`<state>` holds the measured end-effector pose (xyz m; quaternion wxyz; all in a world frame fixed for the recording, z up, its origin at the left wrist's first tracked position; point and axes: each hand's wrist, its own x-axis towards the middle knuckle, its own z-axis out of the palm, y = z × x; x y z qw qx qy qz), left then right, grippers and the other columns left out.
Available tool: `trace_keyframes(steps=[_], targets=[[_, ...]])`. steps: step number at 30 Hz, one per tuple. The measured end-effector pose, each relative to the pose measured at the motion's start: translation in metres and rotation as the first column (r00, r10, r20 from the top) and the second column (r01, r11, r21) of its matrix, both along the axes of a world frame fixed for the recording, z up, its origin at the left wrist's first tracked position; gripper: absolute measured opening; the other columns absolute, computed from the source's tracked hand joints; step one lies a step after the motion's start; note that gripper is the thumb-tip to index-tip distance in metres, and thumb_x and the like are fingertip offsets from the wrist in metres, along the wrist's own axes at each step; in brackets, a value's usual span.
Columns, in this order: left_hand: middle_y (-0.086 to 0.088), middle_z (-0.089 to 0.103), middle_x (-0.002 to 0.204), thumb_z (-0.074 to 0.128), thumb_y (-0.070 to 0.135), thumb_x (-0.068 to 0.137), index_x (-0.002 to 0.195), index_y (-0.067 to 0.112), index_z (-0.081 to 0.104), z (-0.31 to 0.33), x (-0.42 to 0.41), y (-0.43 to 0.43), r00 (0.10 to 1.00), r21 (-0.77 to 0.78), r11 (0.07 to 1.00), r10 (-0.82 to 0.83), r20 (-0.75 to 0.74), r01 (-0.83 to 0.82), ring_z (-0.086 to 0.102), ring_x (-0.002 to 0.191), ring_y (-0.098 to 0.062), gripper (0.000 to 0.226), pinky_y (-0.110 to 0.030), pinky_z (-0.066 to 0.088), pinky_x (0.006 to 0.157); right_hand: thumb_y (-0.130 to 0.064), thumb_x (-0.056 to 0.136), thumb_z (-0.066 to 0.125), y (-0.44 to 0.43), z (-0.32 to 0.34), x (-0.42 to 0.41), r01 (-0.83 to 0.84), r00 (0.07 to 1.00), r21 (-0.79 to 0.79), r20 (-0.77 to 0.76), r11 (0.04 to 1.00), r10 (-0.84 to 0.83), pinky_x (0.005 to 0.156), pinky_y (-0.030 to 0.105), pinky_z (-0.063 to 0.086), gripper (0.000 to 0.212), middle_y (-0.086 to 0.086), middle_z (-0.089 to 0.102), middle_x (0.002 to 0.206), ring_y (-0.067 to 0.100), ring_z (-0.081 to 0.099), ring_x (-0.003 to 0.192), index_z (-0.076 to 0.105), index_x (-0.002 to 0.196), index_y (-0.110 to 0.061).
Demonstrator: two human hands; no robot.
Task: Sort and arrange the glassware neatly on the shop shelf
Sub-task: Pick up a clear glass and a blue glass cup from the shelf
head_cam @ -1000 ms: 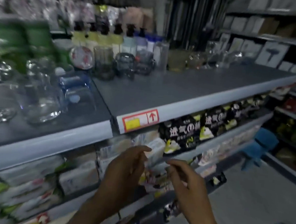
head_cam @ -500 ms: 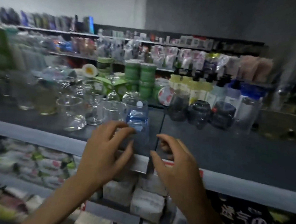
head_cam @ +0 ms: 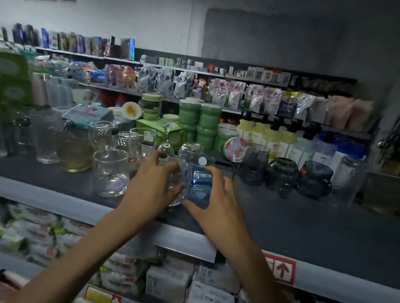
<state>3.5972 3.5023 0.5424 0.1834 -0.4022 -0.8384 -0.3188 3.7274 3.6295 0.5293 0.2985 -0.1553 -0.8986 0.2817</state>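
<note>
Along the shelf (head_cam: pixel 309 232), glassware stands loosely grouped by kind: tumblers (head_cam: pixel 110 171) left of the left hand, dark glasses (head_cam: pixel 281 174) right of the right hand, probably so that matching pieces sit together. Between these groups, near the front edge, both hands work on two pieces side by side. The right hand (head_cam: pixel 218 202) grasps a blue glass (head_cam: pixel 199 185), thumb low in front, fingers over its far side. The left hand (head_cam: pixel 150 188) curls half closed round a clear glass (head_cam: pixel 174 190) touching the blue one. Whether either piece is lifted or rests on the shelf is unclear.
</note>
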Motion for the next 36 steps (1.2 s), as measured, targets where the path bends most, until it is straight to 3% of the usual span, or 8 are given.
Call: trace_keyframes(steps=[3,9,12,15,18,21,27,36], targets=[[-0.016,0.044,0.144,0.085,0.030,0.082,0.088,0.030,0.060,-0.007,-0.006,0.003,0.991,0.144,0.989,-0.037,0.131,0.018,0.047,0.135,-0.032,0.026,-0.041,0.050,0.097,-0.048,0.079,0.083,0.000,-0.001,-0.005,0.005,0.999,-0.056,-0.040,0.998,-0.007,0.098,0.041,0.054,0.089,-0.003,0.044,0.143,0.019,0.057,0.120,0.023,0.144,-0.047],[0.012,0.066,0.093,0.086,0.030,0.080,0.077,0.026,0.068,-0.018,-0.009,0.005,0.979,0.329,0.943,-0.105,0.176,0.041,0.063,0.100,-0.020,0.018,-0.032,0.046,0.079,-0.047,0.070,0.087,0.000,-0.002,0.000,0.053,0.986,-0.141,-0.150,0.989,-0.074,0.093,0.032,0.056,0.092,-0.011,0.052,0.137,0.009,0.059,0.114,0.030,0.142,-0.038],[0.007,0.060,0.116,0.086,0.027,0.080,0.078,0.027,0.071,-0.015,0.007,-0.003,0.973,0.399,0.915,-0.145,0.180,0.063,0.057,0.117,-0.016,0.016,-0.033,0.047,0.092,-0.041,0.071,0.090,-0.003,0.002,0.013,0.044,0.975,-0.190,-0.205,0.981,-0.083,0.097,0.017,0.049,0.099,-0.014,0.047,0.144,0.002,0.054,0.121,0.027,0.148,-0.039],[0.002,0.056,0.133,0.086,0.031,0.080,0.080,0.032,0.072,-0.005,0.027,-0.006,0.966,0.441,0.892,-0.192,0.172,0.099,0.053,0.128,-0.015,0.014,-0.038,0.048,0.099,-0.040,0.071,0.091,-0.007,0.014,0.034,0.057,0.949,-0.237,-0.288,0.970,-0.127,0.107,0.025,0.046,0.100,-0.020,0.043,0.148,0.000,0.048,0.130,0.027,0.148,-0.046],[0.006,0.059,0.129,0.087,0.028,0.077,0.080,0.034,0.072,0.013,0.057,-0.003,0.954,0.486,0.854,-0.275,0.122,0.184,0.053,0.129,-0.011,0.017,-0.037,0.047,0.100,-0.036,0.070,0.093,-0.002,0.023,0.064,0.100,0.897,-0.299,-0.386,0.949,-0.216,0.108,0.033,0.050,0.098,-0.025,0.049,0.143,-0.002,0.051,0.129,0.032,0.145,-0.050],[0.017,0.066,0.116,0.089,0.028,0.072,0.086,0.034,0.070,0.025,0.086,0.013,0.880,0.542,0.781,-0.451,0.148,0.309,0.063,0.118,-0.006,0.024,-0.037,0.054,0.098,-0.024,0.068,0.096,0.007,0.027,0.108,0.111,0.831,-0.386,-0.470,0.916,-0.299,0.095,0.020,0.054,0.095,-0.030,0.057,0.130,-0.008,0.058,0.119,0.040,0.143,-0.043],[0.022,0.072,0.112,0.092,0.018,0.054,0.120,0.036,0.063,0.036,0.153,0.086,0.647,0.648,0.626,-0.717,0.259,0.434,0.068,0.103,0.006,0.074,-0.009,0.055,0.078,-0.013,0.059,0.098,0.053,0.021,0.214,0.194,0.723,-0.467,-0.526,0.863,-0.448,0.075,0.021,0.059,0.083,-0.025,0.065,0.113,0.003,0.070,0.100,0.052,0.124,-0.037],[0.027,0.072,0.111,0.096,0.032,0.047,0.132,0.036,0.064,0.037,0.296,0.222,0.594,0.553,0.650,-0.742,0.312,0.521,0.065,0.106,0.012,0.091,-0.012,0.054,0.081,-0.009,0.059,0.096,0.168,0.000,0.389,0.309,0.626,-0.550,-0.497,0.776,-0.602,0.067,0.025,0.058,0.072,-0.015,0.070,0.100,0.008,0.071,0.084,0.058,0.115,-0.032]])
